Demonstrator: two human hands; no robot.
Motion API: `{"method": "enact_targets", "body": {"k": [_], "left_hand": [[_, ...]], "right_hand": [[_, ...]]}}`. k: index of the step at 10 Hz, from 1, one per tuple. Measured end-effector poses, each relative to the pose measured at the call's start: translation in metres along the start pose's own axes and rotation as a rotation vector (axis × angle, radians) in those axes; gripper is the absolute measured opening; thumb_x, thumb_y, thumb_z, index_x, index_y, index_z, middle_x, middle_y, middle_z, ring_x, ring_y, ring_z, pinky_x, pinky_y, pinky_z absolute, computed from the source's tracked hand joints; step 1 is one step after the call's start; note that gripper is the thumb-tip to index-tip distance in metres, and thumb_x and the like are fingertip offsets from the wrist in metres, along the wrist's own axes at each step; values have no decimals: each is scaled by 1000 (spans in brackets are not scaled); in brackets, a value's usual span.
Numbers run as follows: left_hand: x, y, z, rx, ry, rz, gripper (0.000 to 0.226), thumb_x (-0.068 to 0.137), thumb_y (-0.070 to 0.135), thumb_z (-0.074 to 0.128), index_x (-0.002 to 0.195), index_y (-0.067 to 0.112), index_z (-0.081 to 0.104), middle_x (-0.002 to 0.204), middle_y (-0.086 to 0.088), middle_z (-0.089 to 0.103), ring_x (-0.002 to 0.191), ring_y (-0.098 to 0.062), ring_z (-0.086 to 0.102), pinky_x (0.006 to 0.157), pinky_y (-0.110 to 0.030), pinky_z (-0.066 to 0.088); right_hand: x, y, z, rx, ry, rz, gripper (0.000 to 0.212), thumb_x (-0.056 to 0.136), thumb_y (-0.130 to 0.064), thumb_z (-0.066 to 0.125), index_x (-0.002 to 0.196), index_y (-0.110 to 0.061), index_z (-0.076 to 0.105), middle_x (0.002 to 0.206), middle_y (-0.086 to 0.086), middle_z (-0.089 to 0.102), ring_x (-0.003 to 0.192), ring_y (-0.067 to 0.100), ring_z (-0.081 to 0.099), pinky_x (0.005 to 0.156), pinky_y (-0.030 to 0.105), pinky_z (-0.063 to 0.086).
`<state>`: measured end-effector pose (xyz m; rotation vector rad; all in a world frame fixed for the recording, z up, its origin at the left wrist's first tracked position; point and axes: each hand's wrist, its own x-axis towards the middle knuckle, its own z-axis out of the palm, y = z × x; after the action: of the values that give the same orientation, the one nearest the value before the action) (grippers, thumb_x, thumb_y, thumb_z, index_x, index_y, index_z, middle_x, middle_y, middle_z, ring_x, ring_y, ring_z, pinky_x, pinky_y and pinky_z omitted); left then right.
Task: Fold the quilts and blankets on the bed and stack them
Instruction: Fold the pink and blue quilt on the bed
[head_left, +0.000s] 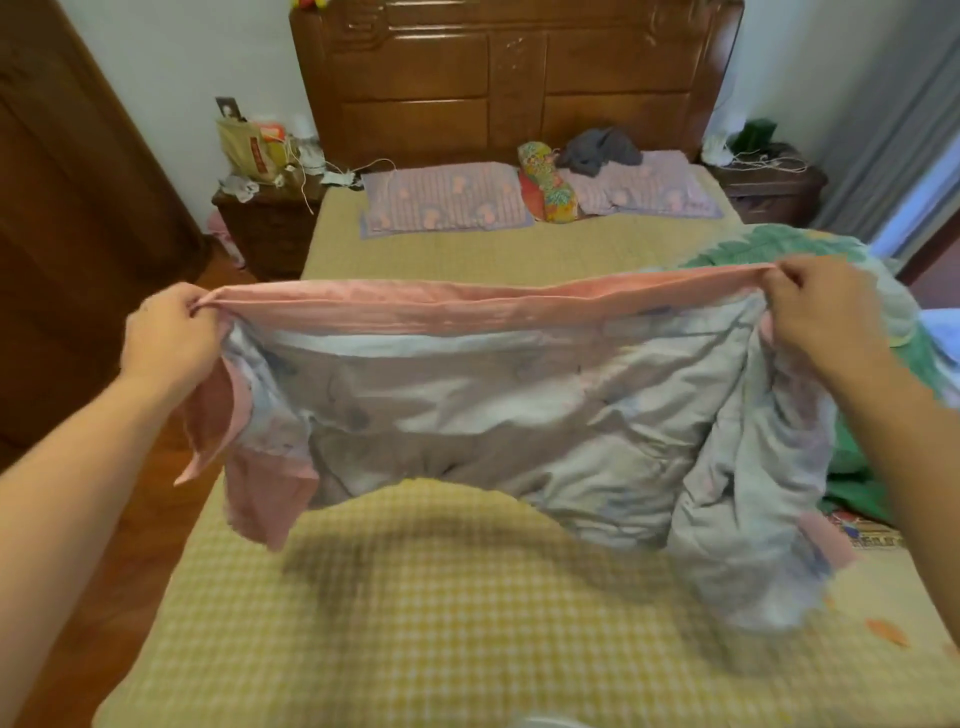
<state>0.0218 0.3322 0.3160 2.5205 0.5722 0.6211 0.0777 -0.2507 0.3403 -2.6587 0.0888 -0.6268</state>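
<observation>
A pale grey quilt with a pink lining (519, 410) hangs stretched in the air above the bed (415, 623), which has a yellow checked cover. My left hand (169, 338) grips its upper left corner. My right hand (821, 317) grips the upper right corner. The pink top edge runs taut between both hands. The quilt's right side hangs lower and bunches down onto the bed. A green patterned blanket (852, 467) lies crumpled at the right edge of the bed, partly hidden behind the quilt and my right arm.
Two striped pillows (441, 202), a flowery cushion (545, 187) and a grey garment (597, 148) lie by the wooden headboard (509, 78). Cluttered nightstands (270, 223) stand on both sides. A dark wooden door (78, 208) is at the left.
</observation>
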Motion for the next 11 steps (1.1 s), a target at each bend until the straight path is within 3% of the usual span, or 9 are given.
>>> {"method": "enact_targets", "body": {"k": [1, 2, 3, 4, 5, 7, 9, 10, 11], "left_hand": [[-14, 8, 8, -194, 332, 106, 17, 92, 12, 51, 93, 27, 60, 90, 8, 58, 90, -18, 55, 78, -33, 37], [-80, -38, 64, 520, -668, 265, 3, 87, 22, 61, 89, 24, 63, 96, 1, 65, 90, -21, 61, 83, -40, 51], [-97, -95, 85, 615, -887, -36, 12, 87, 22, 63, 97, 17, 67, 104, -11, 72, 95, -30, 68, 79, -38, 56], [-79, -104, 75, 404, -548, -47, 13, 93, 15, 57, 98, 20, 68, 106, -16, 71, 98, -39, 66, 73, -37, 48], [-57, -87, 71, 243, -429, -26, 18, 97, 15, 57, 109, 17, 70, 109, -18, 71, 100, -41, 63, 73, -38, 44], [-53, -55, 61, 51, -340, -2, 17, 96, 10, 56, 94, 19, 70, 81, -3, 67, 78, -30, 60, 66, -37, 43], [-96, 3, 55, -349, -658, 32, 15, 94, 17, 63, 88, 5, 67, 68, -1, 56, 64, -17, 51, 57, -30, 35], [-120, 44, 52, -368, -868, 229, 29, 99, 34, 59, 87, 8, 63, 68, 1, 51, 64, -10, 48, 59, -30, 36], [-147, 101, 49, -360, -975, 537, 32, 104, 35, 53, 83, 13, 63, 72, 2, 57, 68, -2, 52, 63, -27, 41]], "right_hand": [[-20, -9, 5, 75, 378, 98, 32, 98, -25, 43, 106, -4, 65, 102, 25, 65, 94, 42, 57, 76, 45, 41], [-92, 15, 71, 13, -247, 445, 60, 85, -27, 58, 139, -6, 45, 115, 25, 59, 99, 44, 60, 64, 31, 55], [-122, 45, 102, -382, -1005, 250, 33, 97, -25, 56, 126, -13, 63, 114, 12, 67, 114, 31, 63, 70, 22, 51], [-95, 50, 88, -389, -641, 171, 21, 98, -28, 52, 99, -14, 68, 106, 18, 68, 97, 36, 65, 70, 35, 44], [-69, 51, 75, -314, -456, 161, 24, 101, -30, 50, 92, -16, 67, 97, 20, 67, 88, 39, 62, 65, 36, 40], [-54, 73, 69, -273, -363, 283, 24, 101, -30, 50, 92, -18, 69, 80, 12, 57, 72, 30, 49, 64, 35, 40], [-80, 30, 53, -107, -396, 167, 34, 84, -54, 49, 84, -28, 71, 86, 4, 72, 76, 26, 59, 68, 34, 48], [-94, -33, 40, -96, -608, -126, 56, 69, -89, 44, 98, -48, 69, 78, -12, 70, 79, 9, 59, 75, 33, 46], [-114, -107, 40, -37, -862, -411, 76, 73, -77, 60, 142, -49, 42, 77, -12, 66, 77, -2, 51, 69, 15, 40]]}}
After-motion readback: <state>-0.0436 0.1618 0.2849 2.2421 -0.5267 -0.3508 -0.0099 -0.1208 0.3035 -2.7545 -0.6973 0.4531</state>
